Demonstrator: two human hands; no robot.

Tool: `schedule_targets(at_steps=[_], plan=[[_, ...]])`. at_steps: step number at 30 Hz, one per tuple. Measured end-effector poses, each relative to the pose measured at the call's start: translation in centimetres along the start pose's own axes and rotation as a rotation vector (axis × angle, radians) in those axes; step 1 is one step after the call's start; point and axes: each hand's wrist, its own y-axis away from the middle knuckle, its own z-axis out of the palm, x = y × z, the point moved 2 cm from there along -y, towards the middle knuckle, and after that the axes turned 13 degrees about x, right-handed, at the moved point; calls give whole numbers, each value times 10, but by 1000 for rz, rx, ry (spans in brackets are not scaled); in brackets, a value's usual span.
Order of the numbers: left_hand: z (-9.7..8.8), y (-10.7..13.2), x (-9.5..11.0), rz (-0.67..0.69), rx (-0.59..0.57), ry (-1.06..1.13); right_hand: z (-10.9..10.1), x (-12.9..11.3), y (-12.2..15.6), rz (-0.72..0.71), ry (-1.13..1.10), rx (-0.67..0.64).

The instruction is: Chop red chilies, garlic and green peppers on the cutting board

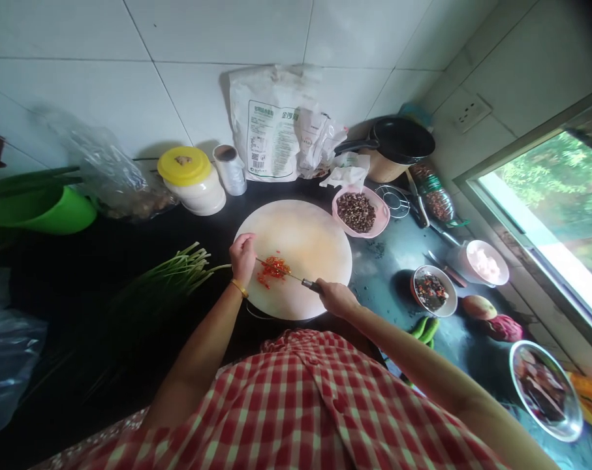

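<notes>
A kitchen knife (296,277) crosses the round white cutting board (305,228), its blade seen nearly edge-on. My right hand (338,298) is wrapped around the dark handle. At the other end of the blade, my left hand (243,256) is closed against the tip and seems to pinch it; the fingertips are partly hidden. Chopped red chili (275,267) lies in a small heap under and around the blade. Just left of my left hand, green onions (188,267) lie with their pale ends pointing at the board.
Behind the board stand a yellow-lidded jar (192,179), a plastic wrap roll (230,171) and a white bag (266,130). A pink bowl of dark dried pieces (386,215) adjoins the board. Rightward are a small bowl (452,303), green peppers (425,329) and a metal bowl (577,418).
</notes>
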Motion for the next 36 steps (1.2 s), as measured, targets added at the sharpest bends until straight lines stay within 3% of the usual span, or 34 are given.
schedule_targets(at_steps=[4,9,12,15,18,25,31,36], plan=[[6,-5,-5,-71,35,13,-8,3,-8,-25,29,41],[8,-5,6,29,-18,4,-1,4,-6,33,5,37],[-7,-10,11,18,5,-17,1,-9,6,-37,-63,53],[-28,-8,4,-45,-19,-93,6,-24,19,-99,-140,-1],[-36,1,-5,-90,-35,-119,10,-27,22,-59,-115,-64],[-3,-3,-11,-118,30,85,-20,-4,2,-52,58,45],[1,4,-2,-11,-25,28,1,-2,1,83,34,-12],[1,-9,-1,-80,7,44,-8,-8,-1,3,20,25]])
